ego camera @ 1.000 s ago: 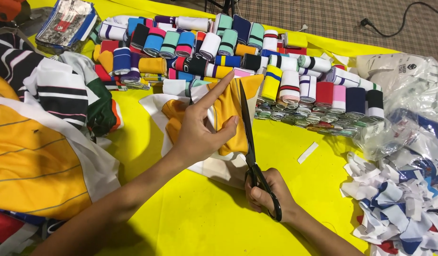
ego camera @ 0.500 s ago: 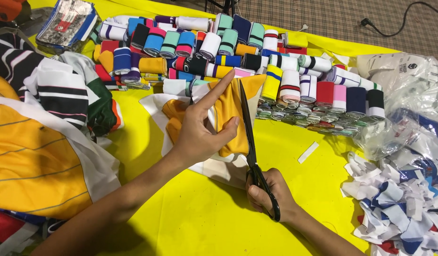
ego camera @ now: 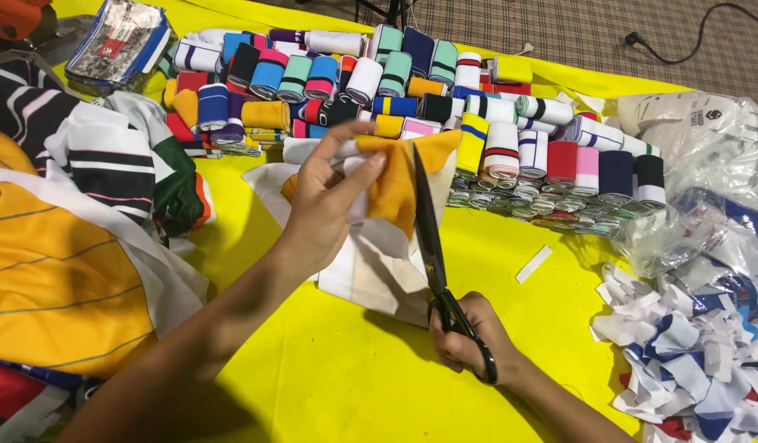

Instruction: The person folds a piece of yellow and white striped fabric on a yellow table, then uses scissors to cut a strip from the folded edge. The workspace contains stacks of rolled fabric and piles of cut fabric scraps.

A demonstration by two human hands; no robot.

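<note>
**Scissors part-way up an orange-and-white fabric piece**

The yellow worktop spreads under both hands. To the left of the left hand lies a heap of striped and orange garments; beyond both hands stand rows of rolled ribbing bands in many colours; to the right of the right hand sits a pile of white, blue and red offcuts, which suggests much trimming is already done.

The fabric piece, orange above and white below, is held up off the worktop between the hands. The left hand is clamped on its upper edge, fingers pinching the cloth taut. The right hand is closed around the handles of the black scissors, whose blades run up along the cloth's right edge, nearly together. The cut looks under way, not finished. A small white strip lies just right of the scissors.
</note>
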